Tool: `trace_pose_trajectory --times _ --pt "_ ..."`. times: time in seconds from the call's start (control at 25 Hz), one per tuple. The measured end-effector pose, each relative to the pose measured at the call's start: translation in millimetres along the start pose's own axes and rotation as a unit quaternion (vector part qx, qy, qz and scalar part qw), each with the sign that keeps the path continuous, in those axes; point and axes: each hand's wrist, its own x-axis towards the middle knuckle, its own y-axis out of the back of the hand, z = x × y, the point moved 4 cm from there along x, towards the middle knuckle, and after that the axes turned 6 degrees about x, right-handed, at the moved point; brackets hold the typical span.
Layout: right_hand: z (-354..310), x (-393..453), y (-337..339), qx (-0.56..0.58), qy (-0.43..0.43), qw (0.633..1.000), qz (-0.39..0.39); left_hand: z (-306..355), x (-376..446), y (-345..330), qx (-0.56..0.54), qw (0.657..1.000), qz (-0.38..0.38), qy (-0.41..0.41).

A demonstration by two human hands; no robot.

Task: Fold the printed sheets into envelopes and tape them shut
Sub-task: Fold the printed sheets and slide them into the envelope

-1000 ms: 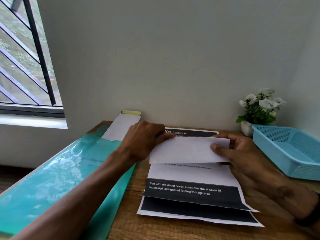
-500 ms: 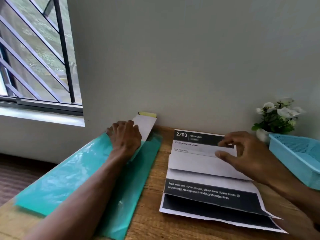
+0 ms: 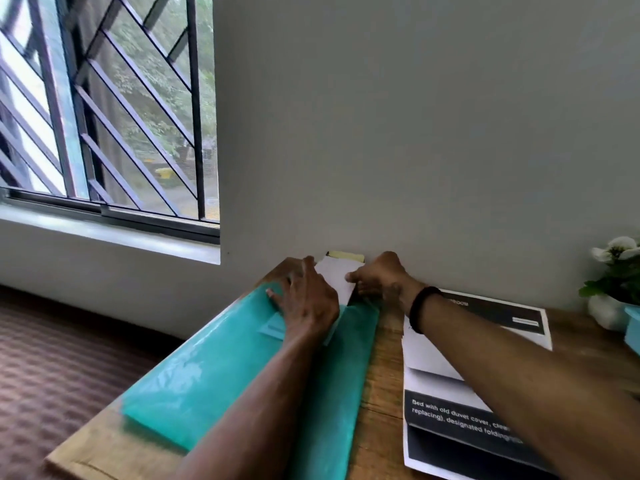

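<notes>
Moved since half a second ago: right hand (image 3: 375,275), off the printed sheet and across to the far left corner of the table, where it joins the left hand.

Item, white envelope (image 3: 334,277): lies at the table's far edge against the wall, yellow strip at its top, lower end over the teal plastic folder (image 3: 207,372). Right hand grips its right edge, fingers curled. Left hand (image 3: 304,301) rests on it and on the folder, fingers spread and fairly straight; whether it pinches anything cannot be told.

Item, printed sheet (image 3: 450,393): creased, partly sprung open, released, lying towards the right side of the table under the right forearm. It was held down by the right hand in the earlier frame.

Item, potted white flowers (image 3: 616,268): far right edge, beside a blue basket corner.

Step in hand, by judgement: fetching an envelope. Next move probably calls for drawing it clear of the folder and bringing it beside the sheet, which will want refolding first.
</notes>
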Motion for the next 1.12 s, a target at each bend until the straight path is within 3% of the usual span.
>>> trace_pose_trajectory --times 0.08,0.24,0.64,0.88,0.96,1.12 --pt "3 8 -4 0.016 -0.001 0.998 0.054 -3 3 -1 -0.018 1.0 0.003 0.01" --pt "1 13 -6 0.032 0.0 0.996 0.089 -4 3 -1 -0.036 0.999 0.008 0.017" --pt "-19 4 11 0.009 0.119 0.981 0.155 -3 1 8 -0.065 0.996 0.037 0.055" --pt "-13 3 16 -0.111 0.147 0.98 0.082 2 3 8 -0.083 0.994 0.059 0.037" --pt "-11 0 14 -0.088 0.154 0.981 0.078 4 3 7 -0.079 0.995 0.06 0.028" --pt "-25 0 37 0.017 0.175 0.972 0.156 5 4 6 -0.061 0.996 0.058 0.021"
